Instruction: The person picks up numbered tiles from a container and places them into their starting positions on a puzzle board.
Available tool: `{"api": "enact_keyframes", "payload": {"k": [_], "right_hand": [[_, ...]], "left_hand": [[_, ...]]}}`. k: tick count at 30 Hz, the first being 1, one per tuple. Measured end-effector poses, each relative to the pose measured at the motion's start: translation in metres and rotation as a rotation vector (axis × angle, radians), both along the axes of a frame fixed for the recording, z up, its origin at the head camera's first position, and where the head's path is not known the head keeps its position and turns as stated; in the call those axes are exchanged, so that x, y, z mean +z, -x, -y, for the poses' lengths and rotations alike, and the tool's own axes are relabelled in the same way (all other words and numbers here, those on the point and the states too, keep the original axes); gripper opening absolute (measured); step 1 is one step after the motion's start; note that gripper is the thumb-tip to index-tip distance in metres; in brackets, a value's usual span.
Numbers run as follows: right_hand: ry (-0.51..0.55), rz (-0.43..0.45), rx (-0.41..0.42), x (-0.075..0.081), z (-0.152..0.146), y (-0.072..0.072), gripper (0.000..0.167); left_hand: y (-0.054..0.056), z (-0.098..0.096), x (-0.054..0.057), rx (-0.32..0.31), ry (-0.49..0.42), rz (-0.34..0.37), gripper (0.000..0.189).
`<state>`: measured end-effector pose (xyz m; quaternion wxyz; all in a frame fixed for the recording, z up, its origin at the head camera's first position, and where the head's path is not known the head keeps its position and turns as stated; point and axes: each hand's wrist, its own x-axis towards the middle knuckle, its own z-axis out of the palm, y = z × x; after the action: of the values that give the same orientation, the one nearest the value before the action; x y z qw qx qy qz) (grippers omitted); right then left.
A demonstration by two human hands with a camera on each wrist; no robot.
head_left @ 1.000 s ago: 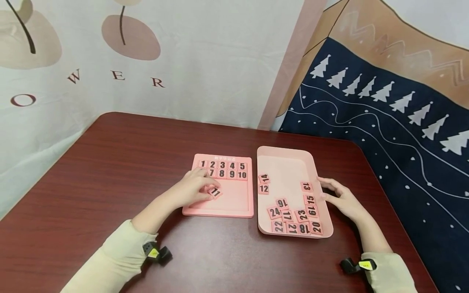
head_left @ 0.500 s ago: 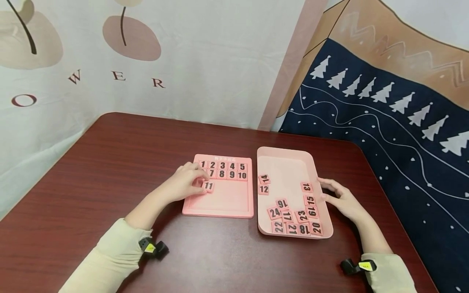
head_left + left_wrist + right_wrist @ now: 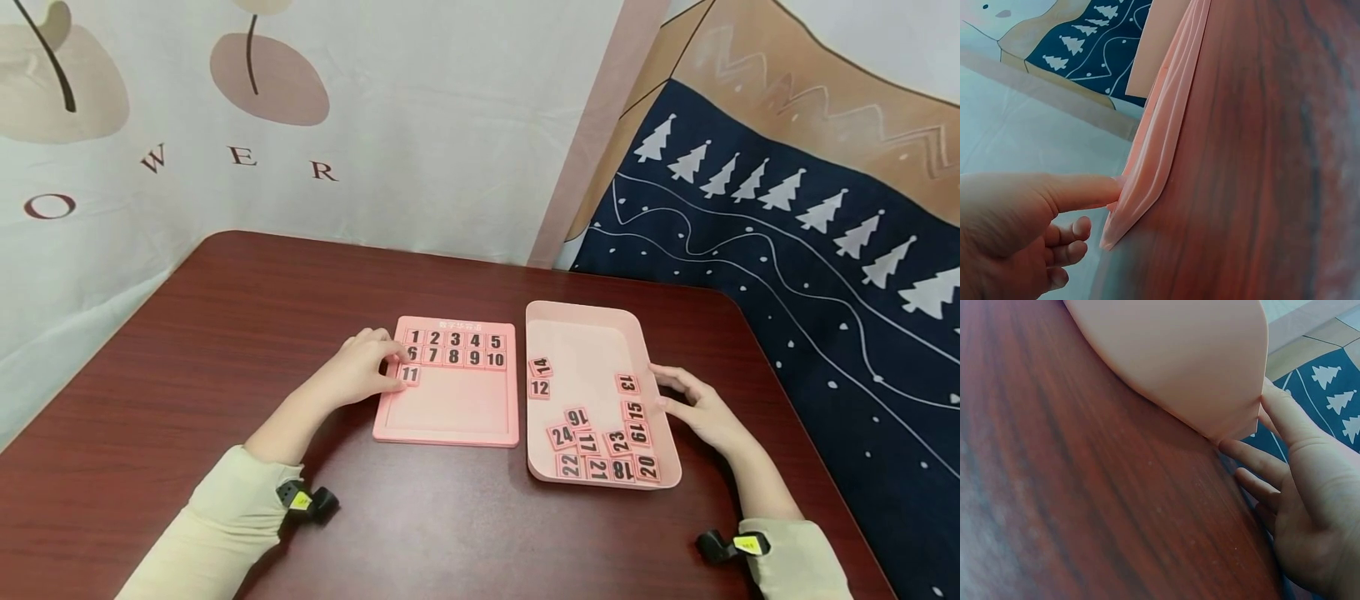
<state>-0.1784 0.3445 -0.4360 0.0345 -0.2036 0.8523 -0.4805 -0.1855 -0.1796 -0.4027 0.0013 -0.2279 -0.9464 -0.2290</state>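
My left hand (image 3: pixel 360 368) is at the left side of a pink number puzzle board (image 3: pixel 457 417). Its thumb and forefinger hold the number tile marked 11 (image 3: pixel 409 375), which lies just under tile 6 (image 3: pixel 412 354). Two rows of tiles, 1 to 10, fill the upper part of the frame. In the left wrist view the thumb reaches over the edge of the board (image 3: pixel 1160 144), and the other fingers curl below it. My right hand (image 3: pixel 697 407) touches the right side of a pale pink tray (image 3: pixel 585 310), its fingertips and thumb along the outer wall.
Loose number tiles lie in the tray: tile 12 (image 3: pixel 539 387) and tile 14 (image 3: pixel 540 367) at its left, several others toward its near end and right. Board and tray stand side by side on a dark red wooden table (image 3: pixel 435 533). Printed cloths (image 3: pixel 450 150) hang behind.
My left hand has moved left and slightly up with tile 11, which has turned from tilted to straight and now sits below tile 6. My right hand and the tray have stayed put.
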Motion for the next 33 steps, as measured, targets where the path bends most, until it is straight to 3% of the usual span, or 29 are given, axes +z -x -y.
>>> {"api": "enact_keyframes", "payload": {"k": [15, 24, 33], "right_hand": [[0.015, -0.001, 0.013, -0.0004, -0.0004, 0.0013, 0.048], [0.005, -0.007, 0.010, -0.0001, -0.0004, 0.0013, 0.049], [0.015, -0.002, 0.011, 0.0004, -0.0002, 0.0005, 0.049]], "left_hand": [[-0.0002, -0.0022, 0.0030, 0.039, 0.039, 0.008, 0.026], [0.0004, -0.0047, -0.0029, -0.041, -0.021, -0.008, 0.024], [-0.0002, -0.0066, -0.0004, -0.056, -0.049, -0.007, 0.024]]}}
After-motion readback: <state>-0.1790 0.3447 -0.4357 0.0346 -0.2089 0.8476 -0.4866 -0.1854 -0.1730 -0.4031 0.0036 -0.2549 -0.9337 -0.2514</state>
